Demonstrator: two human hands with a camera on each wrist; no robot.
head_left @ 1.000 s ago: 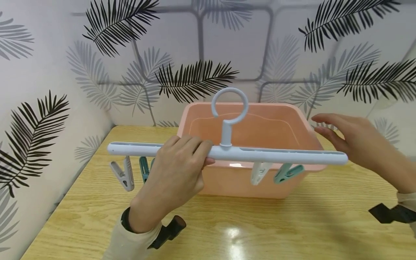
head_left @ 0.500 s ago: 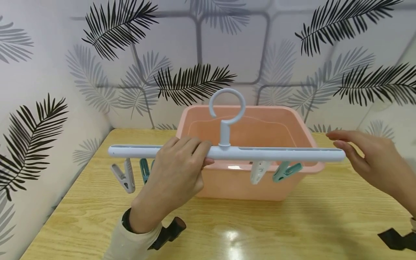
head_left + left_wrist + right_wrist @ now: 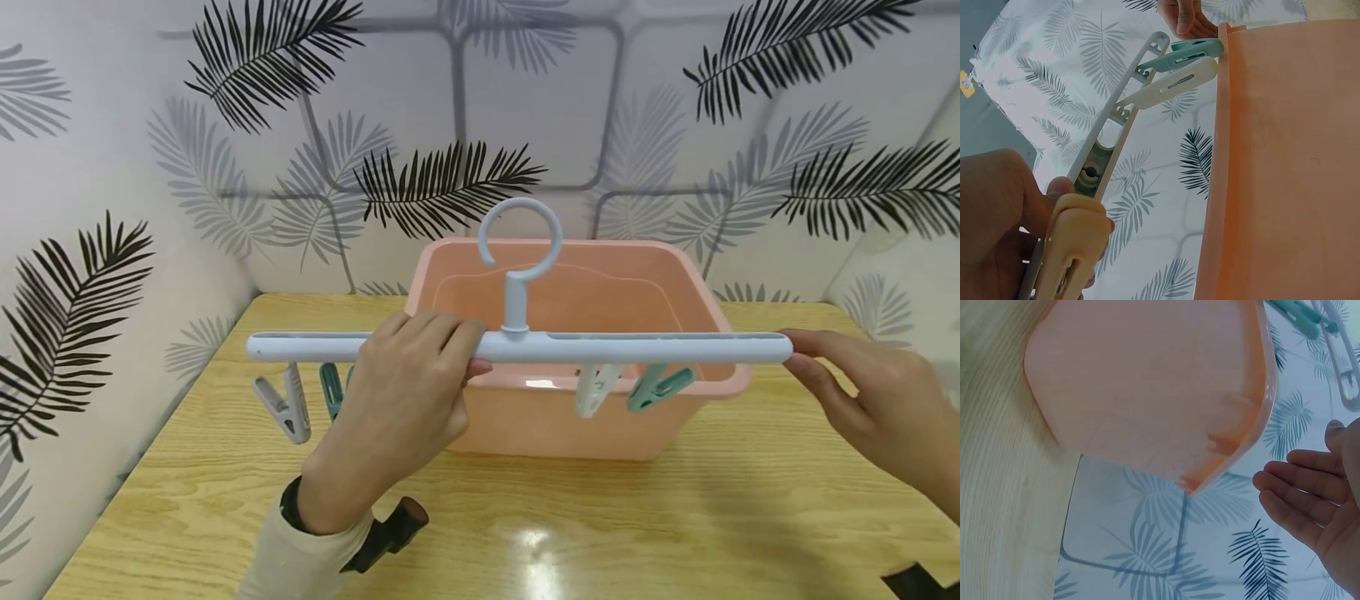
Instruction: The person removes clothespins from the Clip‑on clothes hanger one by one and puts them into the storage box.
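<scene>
My left hand (image 3: 401, 392) grips a pale blue-white clothes hanger (image 3: 637, 347) just left of its ring hook (image 3: 521, 237), holding the bar level. Clothespins hang under the bar: a grey clothespin (image 3: 291, 412) and a dark green clothespin (image 3: 331, 390) on the left, a white clothespin (image 3: 595, 392) and a light green clothespin (image 3: 662, 387) on the right. My right hand (image 3: 877, 396) is at the bar's right end, fingertips right by it in the head view. In the right wrist view its fingers (image 3: 1304, 487) are extended with nothing in them, beside the hanger's end.
A pink plastic basin (image 3: 555, 421) stands on the wooden table (image 3: 637, 533) behind and below the hanger. Behind it and at the left rises a wall (image 3: 540, 108) with a leaf pattern. Both wrists wear black camera mounts.
My right hand has moved right and down from beside the basin's right rim to the hanger's right end. The left hand and hanger have hardly moved.
</scene>
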